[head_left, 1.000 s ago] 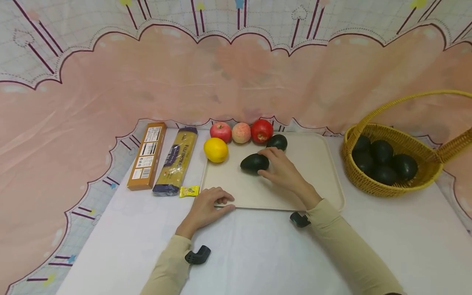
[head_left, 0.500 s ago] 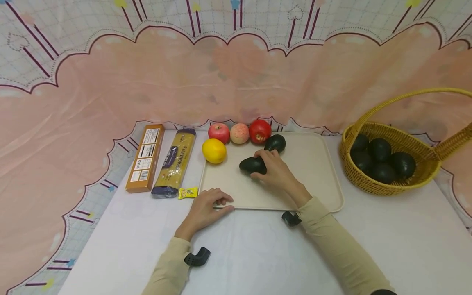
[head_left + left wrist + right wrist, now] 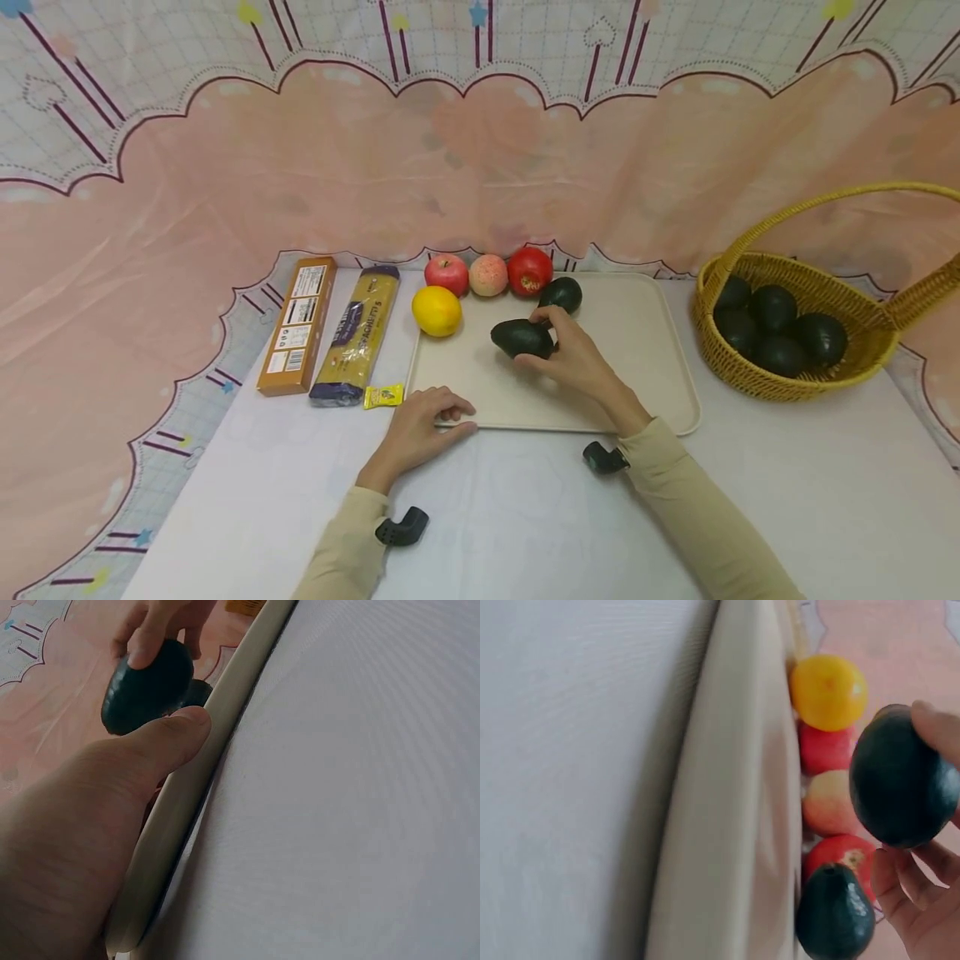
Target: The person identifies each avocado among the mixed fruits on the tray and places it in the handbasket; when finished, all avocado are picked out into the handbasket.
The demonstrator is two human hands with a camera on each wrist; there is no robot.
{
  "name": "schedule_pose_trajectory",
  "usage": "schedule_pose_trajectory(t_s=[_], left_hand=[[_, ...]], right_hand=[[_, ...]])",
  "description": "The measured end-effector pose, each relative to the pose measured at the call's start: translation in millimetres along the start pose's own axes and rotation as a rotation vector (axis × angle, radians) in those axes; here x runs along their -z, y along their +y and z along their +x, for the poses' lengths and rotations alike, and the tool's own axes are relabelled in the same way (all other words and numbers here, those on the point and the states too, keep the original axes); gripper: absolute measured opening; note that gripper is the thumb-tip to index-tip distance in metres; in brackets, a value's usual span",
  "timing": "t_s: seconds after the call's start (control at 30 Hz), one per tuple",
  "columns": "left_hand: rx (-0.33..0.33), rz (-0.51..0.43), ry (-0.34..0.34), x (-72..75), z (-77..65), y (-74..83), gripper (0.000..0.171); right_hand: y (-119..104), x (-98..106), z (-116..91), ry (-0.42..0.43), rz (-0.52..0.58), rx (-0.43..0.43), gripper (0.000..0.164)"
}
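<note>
My right hand (image 3: 573,358) grips a dark green avocado (image 3: 521,338) between thumb and fingers, above the middle of the beige tray (image 3: 622,400). In the right wrist view this avocado (image 3: 900,780) is seen end-on, with the fingers (image 3: 922,889) at its lower side. Behind it a second avocado (image 3: 561,295) lies on the tray by a pomegranate (image 3: 529,271). My left hand (image 3: 420,427) rests at the tray's front left corner, fingers loosely bent. In the left wrist view its thumb (image 3: 176,739) lies along the tray rim (image 3: 202,769).
A lemon (image 3: 437,312), an apple (image 3: 446,274) and a peach (image 3: 488,275) sit at the tray's back left. Left of it lie a spaghetti packet (image 3: 356,337), an orange box (image 3: 297,325) and a small yellow sachet (image 3: 383,396). A wicker basket (image 3: 750,379) at right holds several avocados (image 3: 780,356).
Holding the avocado throughout, my right hand has shifted slightly left, then back to the right. The avocado's angle has changed a little. My left hand has stayed in place.
</note>
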State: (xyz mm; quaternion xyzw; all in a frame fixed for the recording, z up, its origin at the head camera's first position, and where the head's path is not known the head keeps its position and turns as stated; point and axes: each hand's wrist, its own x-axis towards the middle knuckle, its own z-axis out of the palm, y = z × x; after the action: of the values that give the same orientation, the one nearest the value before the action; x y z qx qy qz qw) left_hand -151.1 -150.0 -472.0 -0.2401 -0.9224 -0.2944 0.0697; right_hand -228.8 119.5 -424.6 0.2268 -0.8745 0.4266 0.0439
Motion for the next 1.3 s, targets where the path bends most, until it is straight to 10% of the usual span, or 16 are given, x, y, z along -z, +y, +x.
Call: schedule_pose_trajectory(t_s=[0.5,1.3], left_hand=[[-0.019,-0.002,0.01,-0.1,0.9,-1.2,0.017],[0.007,-0.005,-0.002,-0.7,0.8,-0.3,0.016]], right_hand=[[0,31,-22,0.152,0.029,0.02,0.063],[-10,84,-51,0.174,0.053,-0.079,0.056]])
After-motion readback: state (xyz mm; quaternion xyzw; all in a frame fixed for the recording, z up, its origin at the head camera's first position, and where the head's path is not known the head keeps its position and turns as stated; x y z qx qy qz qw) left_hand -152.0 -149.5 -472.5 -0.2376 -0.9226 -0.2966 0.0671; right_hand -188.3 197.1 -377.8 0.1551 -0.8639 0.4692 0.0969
